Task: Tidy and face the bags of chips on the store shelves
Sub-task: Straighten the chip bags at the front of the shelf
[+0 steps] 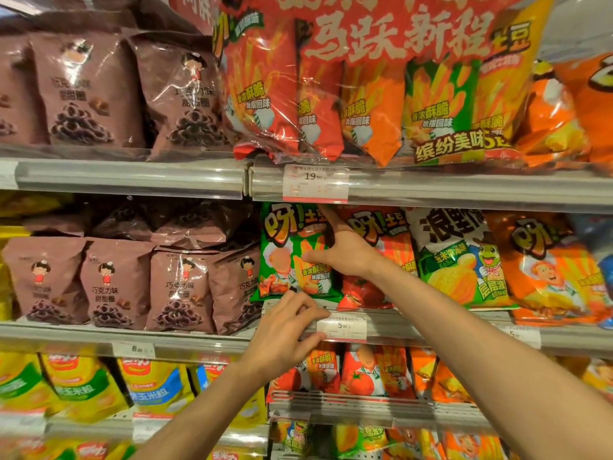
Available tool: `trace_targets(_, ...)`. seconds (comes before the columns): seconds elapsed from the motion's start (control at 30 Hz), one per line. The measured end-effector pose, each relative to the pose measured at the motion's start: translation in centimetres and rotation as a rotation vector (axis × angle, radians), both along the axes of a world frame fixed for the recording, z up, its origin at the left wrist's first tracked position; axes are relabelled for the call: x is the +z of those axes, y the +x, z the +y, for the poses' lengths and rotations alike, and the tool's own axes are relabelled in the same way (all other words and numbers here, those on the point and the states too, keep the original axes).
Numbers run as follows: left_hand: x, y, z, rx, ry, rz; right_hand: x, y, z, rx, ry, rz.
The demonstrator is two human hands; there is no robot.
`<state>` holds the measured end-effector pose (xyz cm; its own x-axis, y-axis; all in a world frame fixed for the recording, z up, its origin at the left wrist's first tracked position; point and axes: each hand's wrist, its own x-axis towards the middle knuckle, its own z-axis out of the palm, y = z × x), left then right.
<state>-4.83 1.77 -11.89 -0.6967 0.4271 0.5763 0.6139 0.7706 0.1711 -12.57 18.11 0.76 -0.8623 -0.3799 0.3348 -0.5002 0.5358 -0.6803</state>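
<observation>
Head view shows the right hand (345, 254) gripping the green chip bag (292, 254) on the middle shelf (414, 327), left hand (285, 330) open beneath it; a hard tug could topple the neighbouring red bag (381, 257).

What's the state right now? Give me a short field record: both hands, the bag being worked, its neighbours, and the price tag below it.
left hand: fingers at the bottom edge of the green bag, over the shelf rail
right hand: on the green bag's right side, thumb across its front, index pointing up
green bag: middle shelf, upright, front facing out
left neighbour: brown bags, standing in a row
right neighbour: red tomato bag, partly hidden behind the right hand
price tag: on the rail below the green bag, reads 5.90
</observation>
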Motion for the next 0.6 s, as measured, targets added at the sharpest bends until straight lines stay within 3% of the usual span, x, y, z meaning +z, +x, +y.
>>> trace_targets(0.13, 0.1, 0.2, 0.0, 0.009, -0.023, 0.008, 1.2, 1.0, 0.6, -0.004, 0.012, -0.043)
trace_targets(0.33, 0.2, 0.9, 0.9, 0.071, -0.052, 0.057, 1.4, 1.7, 4.0, -0.189, -0.029, 0.003)
trace_targets(0.47, 0.4, 0.6, 1.6, 0.083, -0.067, 0.062, 0.7, 2.6, 8.7, -0.355, 0.028, 0.201)
trace_targets(0.6, 0.1, 0.1, 2.1, 0.054, -0.078, 0.078, -1.7, 3.7, 11.8, -0.426, 0.120, 0.095)
